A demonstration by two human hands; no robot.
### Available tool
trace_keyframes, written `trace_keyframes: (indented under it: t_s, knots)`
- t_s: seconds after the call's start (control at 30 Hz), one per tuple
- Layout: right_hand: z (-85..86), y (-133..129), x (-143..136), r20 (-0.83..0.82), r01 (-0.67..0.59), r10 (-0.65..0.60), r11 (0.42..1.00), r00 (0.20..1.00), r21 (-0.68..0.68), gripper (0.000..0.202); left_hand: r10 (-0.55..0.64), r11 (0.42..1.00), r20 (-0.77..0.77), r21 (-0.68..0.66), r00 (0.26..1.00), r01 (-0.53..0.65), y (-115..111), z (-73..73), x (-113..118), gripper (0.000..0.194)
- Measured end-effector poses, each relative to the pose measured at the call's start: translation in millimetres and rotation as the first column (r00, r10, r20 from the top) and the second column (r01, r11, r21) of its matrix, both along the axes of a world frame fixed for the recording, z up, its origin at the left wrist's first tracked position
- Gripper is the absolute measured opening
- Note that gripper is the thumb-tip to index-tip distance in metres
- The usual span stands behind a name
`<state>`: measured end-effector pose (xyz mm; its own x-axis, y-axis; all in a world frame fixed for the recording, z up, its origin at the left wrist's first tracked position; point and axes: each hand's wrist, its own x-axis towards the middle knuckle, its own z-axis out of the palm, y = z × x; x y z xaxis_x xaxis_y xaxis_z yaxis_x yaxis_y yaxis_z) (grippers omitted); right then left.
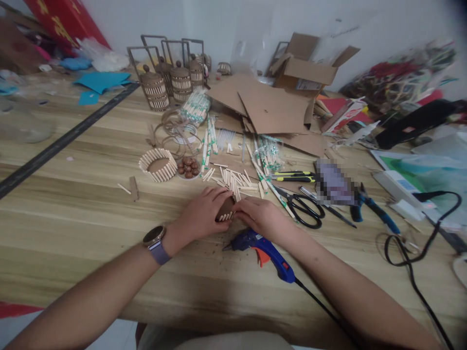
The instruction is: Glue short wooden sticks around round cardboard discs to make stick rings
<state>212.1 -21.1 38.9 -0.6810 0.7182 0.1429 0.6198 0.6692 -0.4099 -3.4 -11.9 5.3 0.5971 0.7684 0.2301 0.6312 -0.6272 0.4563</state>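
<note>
My left hand [204, 212], with a watch on its wrist, is closed around a brown cardboard disc [225, 208] with short wooden sticks standing along its near edge. At the disc's right edge, the fingers of my right hand [264, 217] are pinched together; what they hold is hidden. Just beyond both hands lies a loose pile of short wooden sticks [235, 180]. A blue glue gun [268, 250] with an orange trigger lies below my right hand, nozzle to the left. Left of the pile stand a finished stick ring [158, 165] and a dish of brown beads [188, 167].
Black scissors [304, 209], a yellow utility knife [295, 176] and pliers [377, 209] lie to the right. Several small stick lanterns [155, 90] stand at the back left. Cardboard sheets [273, 107] and an open box [306, 68] are behind. The glue gun's cord [321, 304] trails right.
</note>
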Motion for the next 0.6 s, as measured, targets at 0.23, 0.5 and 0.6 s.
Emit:
trace_keyframes:
  t_s: [0.23,0.5,0.6]
  knots:
    - [-2.7,-1.1,-0.2,0.001,-0.016,0.016,0.998,1.000,0.056,0.013,0.002,1.000,0.005,0.007,1.000,-0.002,-0.3,-0.2,0.3,0.065]
    - [-2.3,-2.1,-2.1,0.027,-0.017,0.016,0.997,1.000,0.069,0.014,-0.002,1.000,-0.016,0.008,1.000,0.002,-1.1,2.7,2.1,0.063]
    - [-1.5,-2.3,-1.8,0.028,-0.020,0.018,0.997,0.999,0.072,0.013,-0.007,1.000,-0.019,0.008,1.000,0.007,-2.1,4.0,2.2,0.069]
